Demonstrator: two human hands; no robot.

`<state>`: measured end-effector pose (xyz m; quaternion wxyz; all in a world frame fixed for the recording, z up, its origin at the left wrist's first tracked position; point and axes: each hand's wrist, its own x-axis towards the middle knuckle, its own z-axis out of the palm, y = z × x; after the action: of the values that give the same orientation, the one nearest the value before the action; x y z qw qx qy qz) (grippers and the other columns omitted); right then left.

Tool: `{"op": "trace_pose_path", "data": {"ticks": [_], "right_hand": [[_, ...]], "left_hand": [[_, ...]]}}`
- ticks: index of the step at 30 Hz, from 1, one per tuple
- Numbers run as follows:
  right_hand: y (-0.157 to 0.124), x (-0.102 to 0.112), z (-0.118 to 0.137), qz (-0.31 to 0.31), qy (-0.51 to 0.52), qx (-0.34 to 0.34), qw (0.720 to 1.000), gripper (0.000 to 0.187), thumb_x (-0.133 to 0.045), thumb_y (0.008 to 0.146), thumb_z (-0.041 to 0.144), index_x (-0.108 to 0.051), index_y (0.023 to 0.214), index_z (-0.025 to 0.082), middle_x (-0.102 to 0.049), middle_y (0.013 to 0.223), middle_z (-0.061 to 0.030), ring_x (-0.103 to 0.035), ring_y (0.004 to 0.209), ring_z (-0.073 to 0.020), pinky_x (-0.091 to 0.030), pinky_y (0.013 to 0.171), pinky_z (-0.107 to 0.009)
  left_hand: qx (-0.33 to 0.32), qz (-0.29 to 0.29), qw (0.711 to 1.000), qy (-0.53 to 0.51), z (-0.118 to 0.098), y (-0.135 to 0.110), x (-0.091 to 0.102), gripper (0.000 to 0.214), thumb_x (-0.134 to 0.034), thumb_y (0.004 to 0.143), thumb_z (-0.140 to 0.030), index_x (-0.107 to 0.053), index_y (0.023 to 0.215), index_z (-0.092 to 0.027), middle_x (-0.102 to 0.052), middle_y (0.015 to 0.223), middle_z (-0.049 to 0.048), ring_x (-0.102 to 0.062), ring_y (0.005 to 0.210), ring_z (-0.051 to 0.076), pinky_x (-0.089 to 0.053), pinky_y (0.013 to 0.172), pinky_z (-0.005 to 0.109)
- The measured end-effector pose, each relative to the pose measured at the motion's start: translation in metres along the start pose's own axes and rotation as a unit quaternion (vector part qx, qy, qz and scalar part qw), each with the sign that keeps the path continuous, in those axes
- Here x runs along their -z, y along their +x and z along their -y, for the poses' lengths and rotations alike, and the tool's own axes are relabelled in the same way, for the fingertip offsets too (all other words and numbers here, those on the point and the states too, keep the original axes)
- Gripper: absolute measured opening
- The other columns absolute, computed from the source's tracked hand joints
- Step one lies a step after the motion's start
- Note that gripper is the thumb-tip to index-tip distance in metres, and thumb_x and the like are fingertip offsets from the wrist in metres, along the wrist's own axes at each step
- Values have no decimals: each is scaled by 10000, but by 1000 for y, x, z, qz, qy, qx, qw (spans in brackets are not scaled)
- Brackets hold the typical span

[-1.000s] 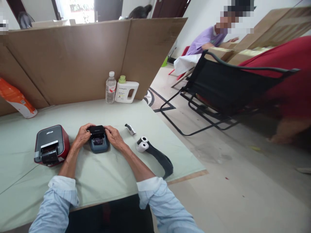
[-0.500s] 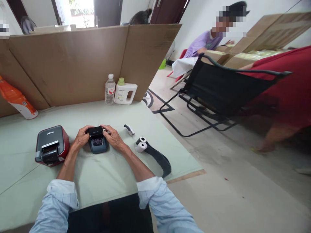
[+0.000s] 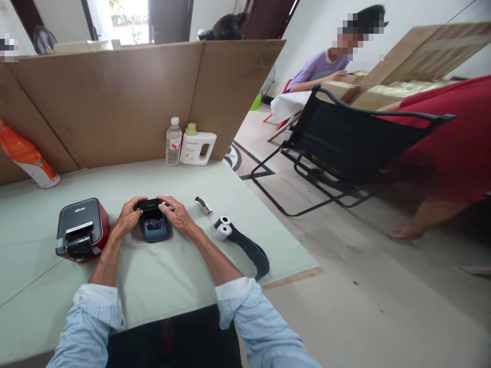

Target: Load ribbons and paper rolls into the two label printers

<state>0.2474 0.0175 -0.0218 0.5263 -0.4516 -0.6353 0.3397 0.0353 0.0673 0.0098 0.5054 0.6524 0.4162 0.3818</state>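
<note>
A small dark blue-black label printer (image 3: 155,234) rests on the table between my hands, its black lid (image 3: 151,204) raised. Dark, shiny material shows inside its bay. My left hand (image 3: 128,217) grips the lid's left side, fingers behind and thumb in front. On the other side, my right hand (image 3: 177,215) holds the lid's right edge, fingers curled round it. Right of that hand lies a small white-and-black piece (image 3: 203,205). Beyond it are two white-ended rolls (image 3: 223,233) with a black ribbon (image 3: 251,255) trailing toward the table edge.
A larger red-and-black printer (image 3: 81,220) stands beside my left forearm. Along the cardboard screen (image 3: 126,102) are an orange bottle (image 3: 28,156), a water bottle (image 3: 174,143) and a white jug (image 3: 197,148). A black folding chair (image 3: 341,138) and other people are to the right.
My right thumb and fingers have shifted slightly on the raised lid. The printer stays in place. In the background, the person in purple has lowered a hand.
</note>
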Motion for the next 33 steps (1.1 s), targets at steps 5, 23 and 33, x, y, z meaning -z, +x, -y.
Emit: {"op": "trace_pose_path", "data": {"ticks": [5,23,33], "right_hand": [[10,-2,-2,-25,-14,-9,1000,379,-589,1016,458,-743,1291,248,-740,1320,-85,-681,1169,-218,-510,1079,-381],[-9,49,1,-205,-418,-57,883,415,-598,925,209,-628,1334,145,-594,1400,-231,-470,1296,-378,-404,1089,-563],[-15,58,-16,-223,-421,-166,864,569,-603,882,182,-520,1441,111,-490,1494,-314,-456,1331,-452,-364,1081,-668]], "left_hand": [[-11,50,999,-2,-15,-9,2,647,-786,692,-299,-681,1318,-175,-736,1275,109,-689,1165,301,-553,1000,395],[-18,-43,998,49,-12,10,-7,566,-728,816,-651,-758,1131,-181,-753,1019,56,-662,934,217,-525,867,316],[-12,-68,996,54,-13,18,-9,538,-702,821,-691,-764,1017,-195,-738,947,38,-644,930,219,-521,845,299]]}}
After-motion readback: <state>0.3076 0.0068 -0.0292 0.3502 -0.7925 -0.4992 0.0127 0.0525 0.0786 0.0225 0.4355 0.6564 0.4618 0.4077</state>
